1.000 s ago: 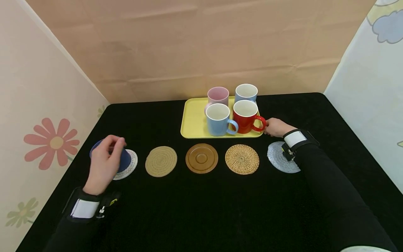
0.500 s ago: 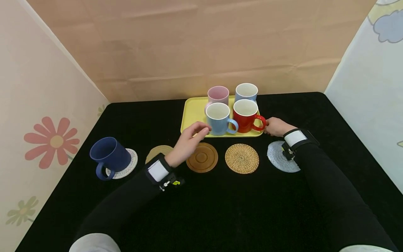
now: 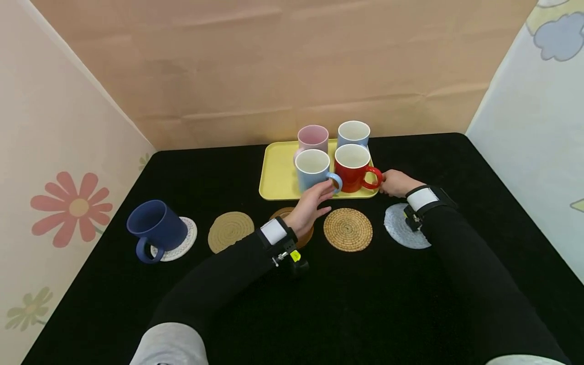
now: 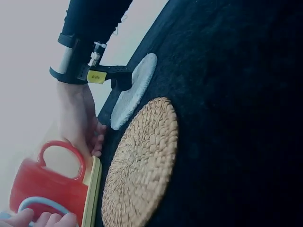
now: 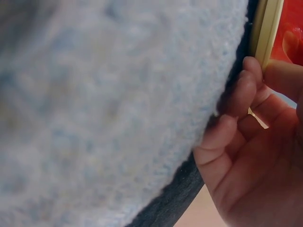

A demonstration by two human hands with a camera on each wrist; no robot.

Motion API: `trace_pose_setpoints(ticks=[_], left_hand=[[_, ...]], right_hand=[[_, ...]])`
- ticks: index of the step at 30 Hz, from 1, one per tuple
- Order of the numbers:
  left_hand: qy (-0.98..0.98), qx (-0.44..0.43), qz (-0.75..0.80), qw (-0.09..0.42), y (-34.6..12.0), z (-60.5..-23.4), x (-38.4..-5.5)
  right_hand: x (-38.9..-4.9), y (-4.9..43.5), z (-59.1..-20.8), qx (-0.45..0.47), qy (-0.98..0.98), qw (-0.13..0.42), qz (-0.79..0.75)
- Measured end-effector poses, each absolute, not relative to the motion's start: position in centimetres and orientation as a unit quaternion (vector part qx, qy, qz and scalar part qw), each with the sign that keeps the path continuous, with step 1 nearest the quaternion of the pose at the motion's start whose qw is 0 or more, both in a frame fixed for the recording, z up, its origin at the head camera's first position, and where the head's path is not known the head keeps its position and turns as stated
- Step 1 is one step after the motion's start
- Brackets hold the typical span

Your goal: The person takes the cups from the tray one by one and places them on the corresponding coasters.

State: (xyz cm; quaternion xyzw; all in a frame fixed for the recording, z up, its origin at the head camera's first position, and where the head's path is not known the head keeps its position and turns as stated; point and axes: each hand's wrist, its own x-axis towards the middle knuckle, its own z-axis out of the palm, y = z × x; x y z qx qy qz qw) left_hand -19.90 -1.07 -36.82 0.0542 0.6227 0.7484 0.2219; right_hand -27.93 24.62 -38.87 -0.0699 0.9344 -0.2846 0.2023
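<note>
Pale blue, the mug [image 3: 310,175] stands upright at the near edge of the yellow tray [image 3: 276,177], its handle [image 3: 338,183] pointing across the front of the red mug [image 3: 349,175] on the same tray. From where I stand, the left hand [image 3: 309,210] is at that handle, fingers fairly straight and thumb apart, not grasping; whether a fingertip touches, I can't tell. The right hand [image 3: 399,183] pinches the tray's right near corner, the rim between thumb and fingers.

To do this well, I'd slip the fingers through the handle, clamp the thumb down, and lift straight up, since the red mug looks close enough to knock. The right hand's pinch should be light, steadying the tray without tipping it. I'd also mind the woven coaster [image 3: 348,229] on the tray's near side.
</note>
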Motion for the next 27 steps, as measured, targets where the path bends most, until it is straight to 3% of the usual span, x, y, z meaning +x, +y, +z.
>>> trace_pose_setpoints(ticks=[9, 19, 27], left_hand=[[0.609, 0.016, 0.766, 0.203, 1.0, -37.3, -21.5], [0.652, 0.039, 0.729, 0.204, 0.2, -37.6, -22.1], [0.706, 0.032, 0.689, 0.162, -1.6, -37.6, -22.3]], right_hand=[[-27.8, 24.5, -39.1, -0.069, 0.934, 0.204, -0.285], [-28.1, 24.6, -39.2, -0.062, 0.931, 0.211, -0.292], [-28.0, 24.4, -38.8, -0.065, 0.931, 0.213, -0.289]])
